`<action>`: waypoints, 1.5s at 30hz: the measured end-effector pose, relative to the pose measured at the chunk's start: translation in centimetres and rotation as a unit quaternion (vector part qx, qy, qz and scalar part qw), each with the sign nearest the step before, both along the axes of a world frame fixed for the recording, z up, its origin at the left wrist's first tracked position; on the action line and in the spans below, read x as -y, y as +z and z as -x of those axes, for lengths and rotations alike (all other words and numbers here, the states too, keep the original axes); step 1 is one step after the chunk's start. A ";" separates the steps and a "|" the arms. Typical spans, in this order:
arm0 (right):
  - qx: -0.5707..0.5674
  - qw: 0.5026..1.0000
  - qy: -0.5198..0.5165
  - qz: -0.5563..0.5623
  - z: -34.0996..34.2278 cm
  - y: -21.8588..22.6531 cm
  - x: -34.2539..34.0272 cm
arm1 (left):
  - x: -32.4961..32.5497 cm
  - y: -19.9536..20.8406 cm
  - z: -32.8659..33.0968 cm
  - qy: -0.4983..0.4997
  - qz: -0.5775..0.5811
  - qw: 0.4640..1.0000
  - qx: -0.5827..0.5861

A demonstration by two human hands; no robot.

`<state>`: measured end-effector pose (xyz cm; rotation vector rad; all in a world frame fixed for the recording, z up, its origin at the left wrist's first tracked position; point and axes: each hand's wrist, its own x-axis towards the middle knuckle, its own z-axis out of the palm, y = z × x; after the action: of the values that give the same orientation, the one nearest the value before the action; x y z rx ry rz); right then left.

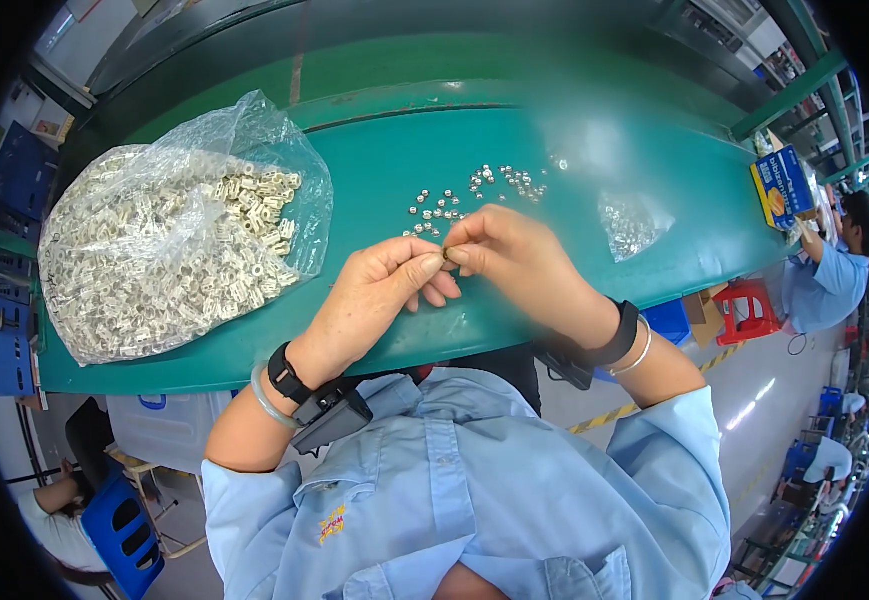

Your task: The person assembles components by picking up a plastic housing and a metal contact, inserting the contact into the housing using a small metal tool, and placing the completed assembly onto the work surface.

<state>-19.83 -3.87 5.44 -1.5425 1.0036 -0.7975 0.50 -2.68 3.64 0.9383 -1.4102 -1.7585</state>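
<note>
My left hand (386, 287) and my right hand (512, 257) meet above the near part of the green table. Thumbs and fingertips of both pinch one tiny dark piece (447, 255) between them; most of it is covered, so its kind cannot be made out. Just beyond my fingers lie several small shiny metal balls or beads (441, 203), scattered loosely. Left of my left hand rests a large clear plastic bag (254, 130), its mouth spread toward the middle, full of small cream-white parts (169, 260) with holes.
A small clear bag (634, 225) of shiny pieces lies to the right on the green table (554, 150). Past the right end stand a blue and yellow box (780, 188), a red stool (747, 310) and a co-worker (829, 275). A blue chair (126, 535) is behind at lower left.
</note>
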 end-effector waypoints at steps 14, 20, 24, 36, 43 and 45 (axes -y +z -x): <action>-0.159 0.945 -0.007 0.286 -0.5 -0.9 0.6 | 0.2 0.0 -0.4 0.021 -0.014 1.000 0.014; -0.171 0.933 -0.023 0.315 -0.8 -1.2 0.3 | 0.2 0.0 -0.2 0.038 -0.026 0.999 0.015; -0.175 0.928 -0.033 0.327 -0.9 -1.4 0.2 | 0.1 -0.2 -0.1 0.046 -0.034 0.998 0.003; -0.225 0.928 -0.041 0.295 2.1 -1.2 1.9 | 0.3 -0.5 -1.5 0.029 -0.104 0.994 -0.033; -0.440 0.796 0.062 0.412 3.2 -2.0 2.0 | -0.2 -0.7 -1.6 0.017 -0.101 0.993 -0.060; -0.441 0.802 0.086 0.393 3.2 -1.7 1.9 | -0.5 -0.6 -1.6 0.013 -0.096 0.993 -0.063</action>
<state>-23.00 -5.77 3.72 -2.8406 1.2053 -0.3191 2.13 -2.23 3.06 0.9227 -1.1598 -1.9242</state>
